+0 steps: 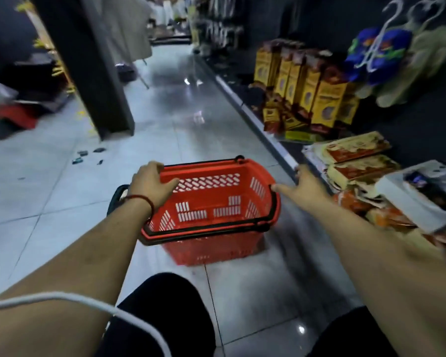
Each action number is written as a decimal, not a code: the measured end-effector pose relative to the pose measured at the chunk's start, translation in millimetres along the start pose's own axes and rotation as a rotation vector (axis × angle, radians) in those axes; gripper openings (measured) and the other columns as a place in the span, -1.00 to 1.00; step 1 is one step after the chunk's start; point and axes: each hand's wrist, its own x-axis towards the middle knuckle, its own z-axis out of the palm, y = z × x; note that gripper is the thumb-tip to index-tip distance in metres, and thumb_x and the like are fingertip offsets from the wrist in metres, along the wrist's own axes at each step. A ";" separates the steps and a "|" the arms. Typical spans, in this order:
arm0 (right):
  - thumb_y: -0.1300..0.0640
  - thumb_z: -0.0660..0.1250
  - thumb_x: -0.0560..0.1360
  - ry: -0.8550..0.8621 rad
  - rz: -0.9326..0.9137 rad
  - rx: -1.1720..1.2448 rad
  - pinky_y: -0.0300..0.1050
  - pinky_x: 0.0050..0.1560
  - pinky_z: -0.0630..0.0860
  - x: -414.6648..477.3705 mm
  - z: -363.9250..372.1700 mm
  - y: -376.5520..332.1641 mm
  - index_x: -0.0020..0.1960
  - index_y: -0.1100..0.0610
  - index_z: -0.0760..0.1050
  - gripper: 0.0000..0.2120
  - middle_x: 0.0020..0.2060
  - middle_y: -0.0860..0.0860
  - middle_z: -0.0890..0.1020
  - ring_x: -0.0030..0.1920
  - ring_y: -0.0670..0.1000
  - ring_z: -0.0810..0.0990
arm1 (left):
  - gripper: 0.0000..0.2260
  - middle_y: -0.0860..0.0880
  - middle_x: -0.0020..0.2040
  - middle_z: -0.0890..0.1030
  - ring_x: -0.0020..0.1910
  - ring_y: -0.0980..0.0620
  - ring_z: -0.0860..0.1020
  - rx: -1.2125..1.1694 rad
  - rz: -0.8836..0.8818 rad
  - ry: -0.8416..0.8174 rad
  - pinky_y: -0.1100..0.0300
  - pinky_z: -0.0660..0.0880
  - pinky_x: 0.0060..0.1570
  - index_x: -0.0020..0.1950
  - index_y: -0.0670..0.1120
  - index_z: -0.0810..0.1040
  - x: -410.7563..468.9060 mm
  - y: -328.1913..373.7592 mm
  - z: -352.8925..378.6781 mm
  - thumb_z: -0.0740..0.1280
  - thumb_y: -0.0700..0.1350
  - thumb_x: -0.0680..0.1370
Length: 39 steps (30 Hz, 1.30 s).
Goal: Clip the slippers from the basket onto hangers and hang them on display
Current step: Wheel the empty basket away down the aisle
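A red plastic basket (211,207) with black handles stands on the tiled floor in front of me, and I see nothing inside it. My left hand (151,185) grips the basket's left rim, fingers curled over the edge. My right hand (303,185) hovers just right of the basket with fingers spread, a fingertip near the black handle. On the dark wall at the upper right, blue slippers (376,56) and pale slippers (422,70) hang on white hangers (394,19).
A low shelf (258,119) runs along the right, holding yellow and brown boxes (307,91), flat packets (355,161) and a white box (420,197). A dark pillar (88,65) stands at the left. Small debris (88,155) lies on the floor. A white cord (70,298) crosses my left forearm.
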 end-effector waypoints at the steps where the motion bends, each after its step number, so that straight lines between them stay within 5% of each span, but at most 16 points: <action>1: -0.12 0.54 0.42 -0.040 0.035 -0.032 0.10 0.35 0.43 12.2 20.4 7.0 0.55 0.19 0.19 -0.11 0.47 0.18 0.40 0.43 0.23 0.41 | -0.38 -0.25 0.28 0.51 0.24 -0.28 0.51 0.055 -0.121 -0.027 -0.09 0.46 0.26 0.35 -0.10 0.45 9.7 -24.4 9.9 0.48 0.17 0.41; 4: -0.07 0.55 0.41 -0.089 0.170 -0.099 0.06 0.25 0.47 51.6 73.6 32.5 0.46 0.25 0.31 -0.22 0.36 0.23 0.51 0.32 0.24 0.51 | -0.19 -0.32 0.42 0.28 0.35 -0.39 0.35 0.162 -0.481 -0.109 -0.23 0.35 0.34 0.47 -0.11 0.25 35.7 -84.7 43.8 0.47 0.24 0.38; 6: -0.27 0.53 0.29 -0.113 0.240 -0.127 0.07 0.17 0.56 80.7 106.7 46.2 0.36 0.21 0.39 -0.16 0.27 0.22 0.56 0.19 0.23 0.59 | -0.13 -0.33 0.44 0.26 0.40 -0.38 0.28 0.171 -0.603 -0.166 -0.23 0.30 0.36 0.49 -0.14 0.15 50.0 -108.7 68.2 0.46 0.25 0.38; 8: -0.27 0.50 0.33 -0.107 0.341 -0.173 0.06 0.16 0.53 111.5 135.1 53.0 0.37 0.25 0.31 -0.15 0.32 0.25 0.45 0.23 0.28 0.55 | -0.17 -0.33 0.39 0.32 0.44 -0.34 0.21 0.265 -0.648 -0.198 -0.20 0.29 0.33 0.47 -0.16 0.14 69.9 -123.4 93.8 0.46 0.19 0.40; 11: 0.05 0.41 0.53 0.019 0.484 -0.196 0.13 0.19 0.49 146.2 158.4 52.2 0.36 0.36 0.24 -0.40 0.33 0.33 0.46 0.30 0.34 0.51 | -0.26 -0.37 0.36 0.33 0.43 -0.35 0.14 0.338 -0.694 -0.120 -0.20 0.37 0.27 0.47 -0.17 0.12 99.9 -128.4 110.3 0.43 -0.02 0.43; 16: 0.10 0.32 0.55 0.049 0.546 -0.134 0.07 -0.02 0.58 186.2 146.1 17.6 0.27 0.31 0.38 -0.61 0.17 0.28 0.59 0.10 0.30 0.63 | -0.47 -0.33 0.25 0.48 0.32 -0.35 0.36 0.253 -0.746 -0.204 -0.12 0.32 0.30 0.33 -0.26 0.27 162.8 -124.9 81.9 0.36 -0.06 0.47; 22: 0.16 0.30 0.56 0.029 0.516 -0.200 -0.03 -0.08 0.52 236.9 58.9 -103.3 0.27 0.38 0.45 -0.63 0.14 0.25 0.61 0.09 0.28 0.63 | -0.47 -0.31 0.15 0.54 0.20 -0.37 0.49 0.041 -0.762 -0.197 -0.22 0.48 0.19 0.27 -0.22 0.26 235.8 -55.3 -24.7 0.37 -0.11 0.38; 28: 0.14 0.38 0.52 0.151 0.520 -0.187 0.03 -0.08 0.48 288.0 -60.8 -297.9 0.28 0.38 0.46 -0.57 0.16 0.32 0.61 0.16 0.30 0.61 | -0.51 -0.23 0.05 0.56 0.08 -0.31 0.55 -0.076 -0.661 -0.184 -0.15 0.52 0.12 0.27 -0.19 0.29 341.3 47.2 -206.4 0.39 -0.10 0.43; 31: 0.11 0.37 0.48 0.226 0.515 -0.114 0.07 -0.07 0.51 311.7 -118.4 -396.0 0.23 0.36 0.51 -0.59 0.14 0.31 0.62 0.13 0.32 0.63 | -0.38 -0.24 0.04 0.61 0.03 -0.32 0.58 -0.087 -0.566 -0.144 -0.16 0.54 0.12 0.36 -0.19 0.31 395.3 92.9 -297.8 0.38 -0.07 0.33; 39: 0.20 0.31 0.45 0.268 0.402 0.062 0.03 -0.07 0.58 407.8 -180.9 -557.3 0.06 0.34 0.60 -0.73 -0.06 0.24 0.65 0.00 0.28 0.65 | -0.48 -0.30 0.05 0.60 0.03 -0.35 0.58 -0.012 -0.386 0.006 -0.11 0.54 0.04 0.23 -0.20 0.34 553.4 171.9 -424.7 0.45 -0.07 0.38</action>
